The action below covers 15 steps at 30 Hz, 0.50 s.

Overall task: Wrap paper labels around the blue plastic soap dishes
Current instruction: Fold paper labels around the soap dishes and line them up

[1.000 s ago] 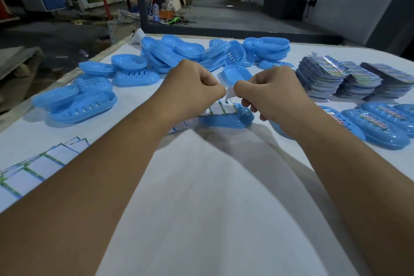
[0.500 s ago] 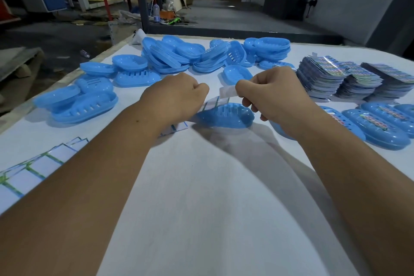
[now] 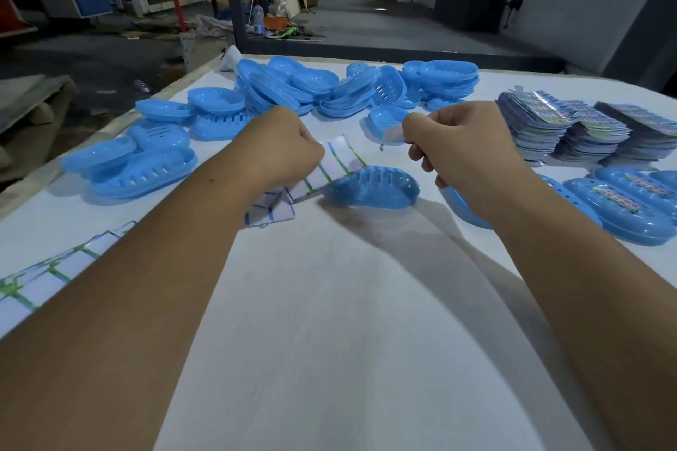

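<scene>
A blue slotted soap dish [image 3: 377, 187] lies on the white table [image 3: 329, 304] between my hands. A white paper label strip [image 3: 331, 167] with green and blue lines runs from under its left end up into my left hand [image 3: 278, 143], which grips it with curled fingers. My right hand [image 3: 458, 143], to the right of the dish and above it, pinches a small white piece of paper [image 3: 392, 134] at its fingertips. A second blue dish [image 3: 465, 209] lies partly hidden under my right wrist.
Loose and stacked blue dishes [image 3: 329, 88] fill the far side and the left [image 3: 143, 167]. Stacks of printed labels [image 3: 571, 124] stand at the right, with labelled dishes [image 3: 619, 209] in front. More white strips [image 3: 55, 271] lie at the near left edge.
My left hand has pulled away leftward from my right hand, drawing the strip out across the dish. My right hand keeps its small piece and has barely moved.
</scene>
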Tool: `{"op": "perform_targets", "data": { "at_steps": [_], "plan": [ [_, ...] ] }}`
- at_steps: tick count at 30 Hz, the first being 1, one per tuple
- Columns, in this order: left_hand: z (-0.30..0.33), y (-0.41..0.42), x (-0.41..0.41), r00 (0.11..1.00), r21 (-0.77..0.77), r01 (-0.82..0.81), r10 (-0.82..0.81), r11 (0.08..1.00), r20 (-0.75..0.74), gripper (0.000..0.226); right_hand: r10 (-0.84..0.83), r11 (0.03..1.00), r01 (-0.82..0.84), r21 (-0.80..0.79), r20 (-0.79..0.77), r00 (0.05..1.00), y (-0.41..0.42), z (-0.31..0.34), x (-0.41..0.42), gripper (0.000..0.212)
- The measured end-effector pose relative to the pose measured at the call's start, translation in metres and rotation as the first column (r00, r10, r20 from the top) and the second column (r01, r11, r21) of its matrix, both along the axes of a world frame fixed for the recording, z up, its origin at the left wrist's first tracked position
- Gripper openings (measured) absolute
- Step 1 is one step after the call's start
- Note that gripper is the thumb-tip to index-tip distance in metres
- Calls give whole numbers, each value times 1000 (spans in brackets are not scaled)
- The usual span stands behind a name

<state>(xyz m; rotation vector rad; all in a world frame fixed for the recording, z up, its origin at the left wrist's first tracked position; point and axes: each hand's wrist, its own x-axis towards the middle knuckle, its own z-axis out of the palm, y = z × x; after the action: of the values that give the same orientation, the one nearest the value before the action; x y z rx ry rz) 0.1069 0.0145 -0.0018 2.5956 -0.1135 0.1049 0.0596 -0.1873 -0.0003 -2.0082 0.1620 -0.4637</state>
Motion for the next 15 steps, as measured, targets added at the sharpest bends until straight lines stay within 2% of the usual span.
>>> {"op": "perform_targets", "data": {
  "at_steps": [2, 6, 9, 11, 12, 14, 15],
  "plan": [
    [5, 7, 3, 994, 103, -103, 99, 989, 42, 29, 8, 1000, -8, -7, -1, 1000, 0, -1, 0, 26],
    [11, 20, -1, 961, 414, -277, 247, 867, 126, 28, 20, 999, -20, -27, -13, 1000, 1, -2, 2, 27],
    [12, 25, -3, 951, 511, -308, 279, 803, 135, 23, 29, 997, -30, -65, -20, 999, 1, -4, 3, 28],
    [14, 23, -4, 958, 444, -286, 236, 849, 165, 11, 37, 993, -39, -107, -19, 999, 2, -6, 3, 29],
    [14, 18, -5, 962, 348, -252, 197, 903, 187, 12, 42, 990, -43, -136, -13, 999, 3, -7, 3, 32],
    [15, 3, -10, 971, 43, -114, 102, 993, 216, 14, 45, 981, -42, -192, 12, 999, 5, -9, 3, 37],
    [14, -5, -14, 975, -118, -22, 48, 993, 218, 16, 41, 976, -34, -216, 26, 999, 5, -10, 2, 37]
  ]
}}
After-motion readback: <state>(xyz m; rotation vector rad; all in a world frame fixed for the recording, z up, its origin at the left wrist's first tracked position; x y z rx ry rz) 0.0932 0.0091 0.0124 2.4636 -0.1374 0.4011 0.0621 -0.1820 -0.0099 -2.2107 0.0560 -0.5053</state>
